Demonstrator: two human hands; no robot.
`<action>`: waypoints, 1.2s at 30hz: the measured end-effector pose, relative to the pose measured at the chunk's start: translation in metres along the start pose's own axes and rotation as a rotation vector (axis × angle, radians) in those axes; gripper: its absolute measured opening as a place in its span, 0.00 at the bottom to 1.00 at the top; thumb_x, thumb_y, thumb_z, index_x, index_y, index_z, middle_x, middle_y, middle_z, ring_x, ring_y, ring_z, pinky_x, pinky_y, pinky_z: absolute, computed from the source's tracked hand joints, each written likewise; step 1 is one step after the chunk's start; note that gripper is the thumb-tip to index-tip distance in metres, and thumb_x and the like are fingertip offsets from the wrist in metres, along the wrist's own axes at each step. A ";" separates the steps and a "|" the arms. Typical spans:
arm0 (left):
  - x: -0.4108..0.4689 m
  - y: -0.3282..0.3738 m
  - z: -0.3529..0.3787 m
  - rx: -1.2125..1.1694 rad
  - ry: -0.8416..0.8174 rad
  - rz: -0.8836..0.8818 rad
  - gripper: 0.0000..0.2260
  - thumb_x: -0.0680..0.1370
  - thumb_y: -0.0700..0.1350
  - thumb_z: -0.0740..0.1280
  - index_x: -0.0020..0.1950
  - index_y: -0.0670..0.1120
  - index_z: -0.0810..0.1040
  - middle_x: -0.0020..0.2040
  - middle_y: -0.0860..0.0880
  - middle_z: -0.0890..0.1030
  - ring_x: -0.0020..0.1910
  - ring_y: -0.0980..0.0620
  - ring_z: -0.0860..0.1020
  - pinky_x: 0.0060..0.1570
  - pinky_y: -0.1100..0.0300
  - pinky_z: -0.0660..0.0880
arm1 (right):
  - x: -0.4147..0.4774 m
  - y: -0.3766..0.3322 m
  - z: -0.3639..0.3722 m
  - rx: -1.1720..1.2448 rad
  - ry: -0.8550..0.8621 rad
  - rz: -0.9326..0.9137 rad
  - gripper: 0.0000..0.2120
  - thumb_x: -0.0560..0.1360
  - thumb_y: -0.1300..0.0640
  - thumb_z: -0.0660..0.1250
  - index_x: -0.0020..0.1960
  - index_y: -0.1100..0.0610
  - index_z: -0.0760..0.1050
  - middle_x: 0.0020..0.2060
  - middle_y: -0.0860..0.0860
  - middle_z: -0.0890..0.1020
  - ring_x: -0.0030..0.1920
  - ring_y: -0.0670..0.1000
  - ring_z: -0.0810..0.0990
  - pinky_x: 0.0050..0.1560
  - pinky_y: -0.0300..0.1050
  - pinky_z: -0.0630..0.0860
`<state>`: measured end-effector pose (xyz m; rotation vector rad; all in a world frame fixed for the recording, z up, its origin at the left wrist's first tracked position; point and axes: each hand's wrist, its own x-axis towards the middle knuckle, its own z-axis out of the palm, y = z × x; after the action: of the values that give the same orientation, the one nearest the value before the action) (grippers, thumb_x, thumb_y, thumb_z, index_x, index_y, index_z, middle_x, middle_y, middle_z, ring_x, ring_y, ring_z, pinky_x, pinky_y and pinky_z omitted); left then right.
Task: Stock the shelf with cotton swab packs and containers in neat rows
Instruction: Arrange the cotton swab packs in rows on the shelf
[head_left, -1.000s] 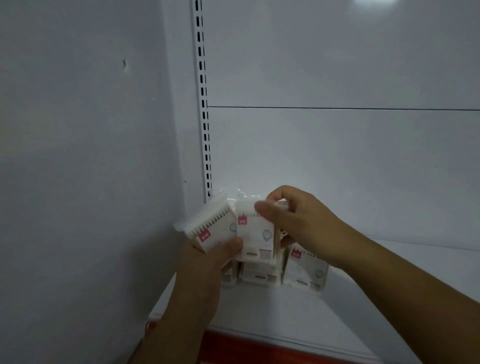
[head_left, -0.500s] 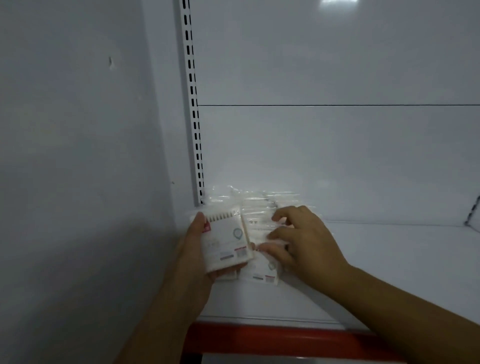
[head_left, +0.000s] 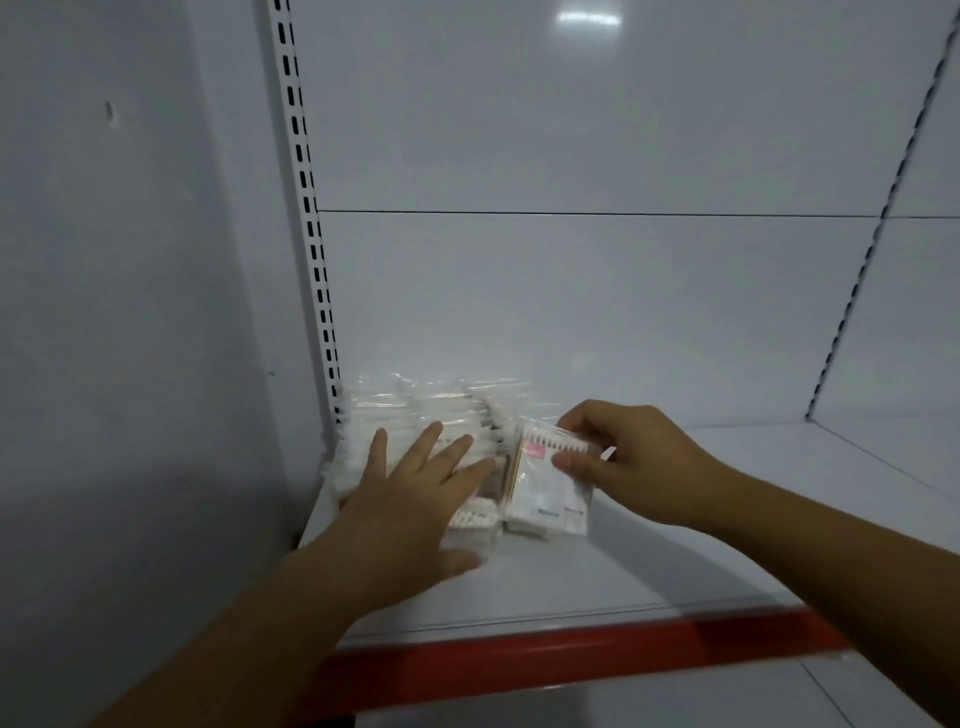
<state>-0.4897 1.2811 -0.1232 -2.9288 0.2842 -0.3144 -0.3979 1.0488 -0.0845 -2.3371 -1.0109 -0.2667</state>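
1. A pack (head_left: 545, 488) of cotton swabs stands at frame centre on the shelf (head_left: 701, 545), just right of the stack (head_left: 410, 410).
2. The right hand (head_left: 631, 457) pinches the pack's top edge.
3. The left hand (head_left: 415, 493) lies flat, fingers spread, on the stack in the shelf's left corner.
4. A red strip (head_left: 571, 660) edges the shelf front.

Clear cotton swab packs (head_left: 415, 415) sit bunched in the shelf's (head_left: 675, 519) back-left corner, at about 10 o'clock on its white floor, against the back panel. White swab tips show through the wrap; their order is blurred. At their 3 o'clock side one pack (head_left: 545, 493) with a pink label stands tilted, tips up, touching the row. The shelf has a red front edge.
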 end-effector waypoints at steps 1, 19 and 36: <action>0.004 -0.001 0.004 0.030 0.008 -0.014 0.37 0.75 0.68 0.57 0.78 0.58 0.41 0.79 0.55 0.42 0.77 0.52 0.35 0.68 0.41 0.29 | -0.002 0.004 0.008 -0.017 0.018 0.010 0.09 0.75 0.47 0.67 0.54 0.48 0.76 0.44 0.42 0.81 0.43 0.42 0.78 0.44 0.42 0.78; 0.032 0.006 -0.010 0.173 -0.167 -0.076 0.37 0.77 0.67 0.52 0.79 0.51 0.43 0.80 0.48 0.48 0.78 0.46 0.47 0.74 0.40 0.44 | -0.017 0.014 0.058 -0.537 0.008 -0.166 0.24 0.81 0.49 0.57 0.74 0.58 0.63 0.73 0.55 0.65 0.73 0.55 0.63 0.72 0.49 0.53; 0.235 0.306 -0.164 -0.317 -0.036 0.231 0.28 0.81 0.63 0.49 0.78 0.52 0.55 0.79 0.52 0.56 0.78 0.51 0.51 0.75 0.49 0.51 | -0.165 0.167 -0.264 -0.885 -0.146 0.449 0.32 0.79 0.37 0.50 0.78 0.49 0.48 0.78 0.52 0.50 0.77 0.52 0.47 0.75 0.54 0.50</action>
<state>-0.3529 0.9111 0.0186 -3.1583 0.7210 -0.1966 -0.3816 0.7050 -0.0042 -3.3392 -0.4137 -0.4277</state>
